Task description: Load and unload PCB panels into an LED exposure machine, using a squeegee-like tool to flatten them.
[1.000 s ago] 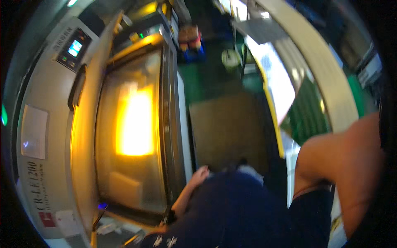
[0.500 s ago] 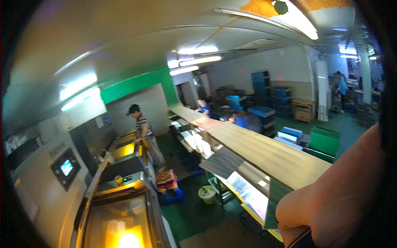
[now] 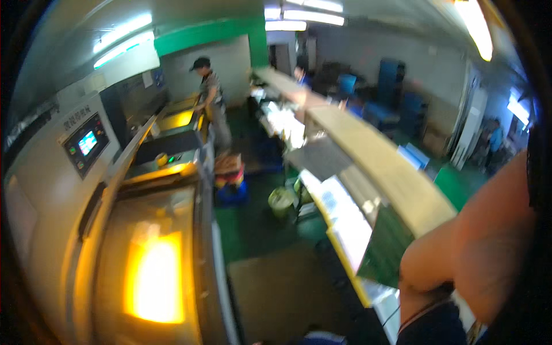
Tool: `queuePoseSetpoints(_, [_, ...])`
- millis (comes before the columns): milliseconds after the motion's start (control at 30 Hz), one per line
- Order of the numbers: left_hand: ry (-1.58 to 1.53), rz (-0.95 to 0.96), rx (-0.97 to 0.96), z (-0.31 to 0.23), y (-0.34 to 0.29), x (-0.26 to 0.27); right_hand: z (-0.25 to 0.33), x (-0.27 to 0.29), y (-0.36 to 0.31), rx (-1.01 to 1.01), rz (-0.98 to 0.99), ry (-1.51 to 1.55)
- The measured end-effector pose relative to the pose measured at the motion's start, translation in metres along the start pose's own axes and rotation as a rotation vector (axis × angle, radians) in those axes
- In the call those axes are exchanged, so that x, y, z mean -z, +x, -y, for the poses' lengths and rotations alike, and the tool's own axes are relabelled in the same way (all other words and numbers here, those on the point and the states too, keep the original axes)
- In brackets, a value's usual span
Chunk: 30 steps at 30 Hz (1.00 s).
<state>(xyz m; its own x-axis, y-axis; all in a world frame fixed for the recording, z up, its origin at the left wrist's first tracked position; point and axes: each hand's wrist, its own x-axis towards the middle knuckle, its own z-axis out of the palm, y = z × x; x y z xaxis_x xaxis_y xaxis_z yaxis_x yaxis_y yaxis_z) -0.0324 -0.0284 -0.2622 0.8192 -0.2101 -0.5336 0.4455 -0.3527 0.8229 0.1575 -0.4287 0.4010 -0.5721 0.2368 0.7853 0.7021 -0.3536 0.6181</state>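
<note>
Neither of my hands shows. My bent right arm (image 3: 460,259) fills the lower right, its elbow toward the middle and its forearm rising to the right rim, where the hand is out of the picture. A dark sleeve (image 3: 437,325) shows below the elbow. Beside the elbow stands a dark green panel (image 3: 386,247), close to white sheets (image 3: 345,215) on a yellow-edged bench. To the left lies a machine's glass-topped bed (image 3: 115,253), with a bright yellow glow (image 3: 154,282) under it. Motion blurs much of the picture.
A control panel with a lit screen (image 3: 87,143) faces the aisle. Farther along, a person in a cap (image 3: 211,100) stands at the machine line. A long wooden shelf (image 3: 368,155) runs above the bench. On the floor are a pale bucket (image 3: 280,201) and a blue stool (image 3: 233,192).
The view has tilted downward and turned, so the glowing bed and the aisle floor show more. My right arm stays raised and bent at the right.
</note>
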Motion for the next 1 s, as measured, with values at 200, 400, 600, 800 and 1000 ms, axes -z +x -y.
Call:
queuePoseSetpoints(200, [0.148,0.033,0.194,-0.04,-0.011,-0.001,0.053,-0.085,-0.062,-0.386,0.199,0.408])
queuePoseSetpoints(400, [-0.046,0.039,0.196,-0.026,-0.003,0.005,0.294,-0.074,-0.299,-1.769,1.081,0.696])
queuePoseSetpoints(600, [-0.608,0.105,0.189,0.03,-0.004,0.03,0.388,-0.041,-0.309,-2.003,1.736,1.19])
queuePoseSetpoints(800, [-1.216,-0.068,-0.241,-0.183,-0.043,0.062,0.353,-0.105,-0.278,-1.863,1.69,1.733])
queuePoseSetpoints(1000, [-0.72,0.002,-0.407,-0.293,-0.073,0.084,0.412,-0.154,-0.258,-1.814,1.241,1.923])
